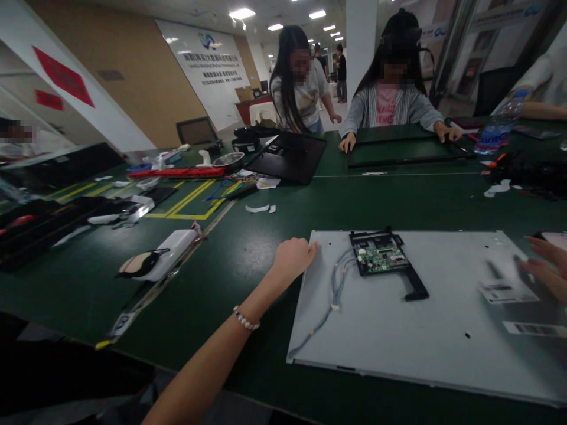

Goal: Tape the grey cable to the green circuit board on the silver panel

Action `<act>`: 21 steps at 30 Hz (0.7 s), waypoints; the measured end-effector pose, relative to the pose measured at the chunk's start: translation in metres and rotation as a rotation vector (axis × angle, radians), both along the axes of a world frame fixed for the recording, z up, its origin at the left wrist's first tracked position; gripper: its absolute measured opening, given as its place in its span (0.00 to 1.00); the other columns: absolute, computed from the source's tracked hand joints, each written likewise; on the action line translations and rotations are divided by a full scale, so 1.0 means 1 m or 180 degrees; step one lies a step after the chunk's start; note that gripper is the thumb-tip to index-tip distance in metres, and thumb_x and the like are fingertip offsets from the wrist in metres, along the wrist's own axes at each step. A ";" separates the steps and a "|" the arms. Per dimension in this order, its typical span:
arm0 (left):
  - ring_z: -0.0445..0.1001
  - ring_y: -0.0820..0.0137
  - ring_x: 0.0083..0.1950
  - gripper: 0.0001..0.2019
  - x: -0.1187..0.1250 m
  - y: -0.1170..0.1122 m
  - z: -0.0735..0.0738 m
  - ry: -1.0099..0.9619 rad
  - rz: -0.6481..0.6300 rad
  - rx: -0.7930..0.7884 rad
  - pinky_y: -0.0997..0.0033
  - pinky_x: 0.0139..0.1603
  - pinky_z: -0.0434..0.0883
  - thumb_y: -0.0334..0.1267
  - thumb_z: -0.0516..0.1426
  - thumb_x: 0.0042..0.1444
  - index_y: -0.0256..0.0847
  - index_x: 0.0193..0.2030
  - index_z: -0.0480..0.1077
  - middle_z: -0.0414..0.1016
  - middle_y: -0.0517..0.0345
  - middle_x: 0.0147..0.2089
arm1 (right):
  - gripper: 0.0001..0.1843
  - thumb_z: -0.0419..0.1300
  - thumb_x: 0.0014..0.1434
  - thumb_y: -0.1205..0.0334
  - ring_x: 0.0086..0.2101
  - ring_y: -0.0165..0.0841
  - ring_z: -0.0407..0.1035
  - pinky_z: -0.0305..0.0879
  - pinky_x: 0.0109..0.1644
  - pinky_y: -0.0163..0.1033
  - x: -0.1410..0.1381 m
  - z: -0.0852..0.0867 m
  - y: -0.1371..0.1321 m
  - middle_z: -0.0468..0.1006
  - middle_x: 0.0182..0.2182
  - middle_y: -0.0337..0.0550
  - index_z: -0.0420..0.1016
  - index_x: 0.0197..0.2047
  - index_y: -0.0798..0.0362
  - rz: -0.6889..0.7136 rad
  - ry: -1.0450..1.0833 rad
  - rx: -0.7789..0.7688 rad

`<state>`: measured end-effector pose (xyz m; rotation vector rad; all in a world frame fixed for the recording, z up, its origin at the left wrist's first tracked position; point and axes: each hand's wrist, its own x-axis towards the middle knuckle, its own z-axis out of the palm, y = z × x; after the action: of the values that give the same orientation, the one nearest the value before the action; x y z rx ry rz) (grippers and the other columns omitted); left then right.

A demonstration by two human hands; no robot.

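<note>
A flat grey metal-backed display panel lies on the green table in front of me. My left hand, with a beaded bracelet on the wrist, is closed at the panel's far left corner, its fingertips mostly hidden. Over the right side of the panel, my right hand comes in at the picture's edge, fingers apart and partly cut off. A green circuit board in a black plastic bracket rests on the panel. Grey-blue cables run from the board to the near left corner.
Across the table, a person holds a thin black frame; another person leans beside them. A black panel, a red strip and loose wires lie at the far left. Nearer are a white box and a round beige item. A water bottle stands right.
</note>
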<state>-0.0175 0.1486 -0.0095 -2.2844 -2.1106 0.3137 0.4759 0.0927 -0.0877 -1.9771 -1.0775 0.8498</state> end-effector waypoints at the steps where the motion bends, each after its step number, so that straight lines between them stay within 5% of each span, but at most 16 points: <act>1: 0.78 0.55 0.41 0.31 0.001 0.000 0.000 0.0030 0.0015 0.0048 0.61 0.39 0.71 0.51 0.39 0.66 0.34 0.38 0.78 0.78 0.40 0.35 | 0.45 0.59 0.48 0.36 0.60 0.59 0.57 0.62 0.56 0.64 0.003 -0.004 0.002 0.60 0.64 0.55 0.54 0.67 0.37 0.0065 -0.0117 -0.0075; 6: 0.77 0.55 0.43 0.31 0.011 -0.002 0.002 -0.0055 0.0117 0.0321 0.59 0.44 0.70 0.52 0.37 0.67 0.34 0.38 0.76 0.77 0.41 0.39 | 0.46 0.56 0.52 0.35 0.60 0.58 0.59 0.64 0.56 0.62 0.012 -0.021 0.008 0.58 0.65 0.55 0.51 0.69 0.45 0.0713 -0.1048 0.0211; 11: 0.71 0.62 0.54 0.20 0.030 -0.009 0.007 -0.1320 -0.0396 0.0556 0.63 0.55 0.67 0.48 0.45 0.66 0.39 0.55 0.65 0.70 0.47 0.55 | 0.43 0.53 0.56 0.38 0.60 0.56 0.58 0.62 0.58 0.60 0.009 -0.022 0.009 0.60 0.64 0.55 0.52 0.69 0.48 0.0937 -0.1407 0.0375; 17: 0.43 0.53 0.73 0.50 0.044 -0.016 0.008 -0.2496 -0.1302 -0.0484 0.53 0.70 0.48 0.52 0.61 0.51 0.36 0.71 0.39 0.41 0.39 0.73 | 0.42 0.52 0.58 0.39 0.62 0.52 0.56 0.56 0.63 0.56 0.001 -0.018 0.008 0.58 0.65 0.54 0.51 0.69 0.51 0.0991 -0.1572 0.0445; 21: 0.43 0.49 0.72 0.55 0.052 -0.014 -0.004 -0.2879 -0.1358 -0.0704 0.47 0.70 0.45 0.47 0.65 0.44 0.36 0.72 0.37 0.40 0.37 0.73 | 0.41 0.51 0.59 0.40 0.62 0.50 0.56 0.54 0.64 0.54 0.000 -0.018 0.008 0.58 0.65 0.55 0.50 0.69 0.52 0.1041 -0.1597 0.0431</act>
<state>0.0345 0.1350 -0.0137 -3.3473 -1.7664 -0.6491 0.4757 0.1005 -0.1057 -1.9761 -1.7333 0.4242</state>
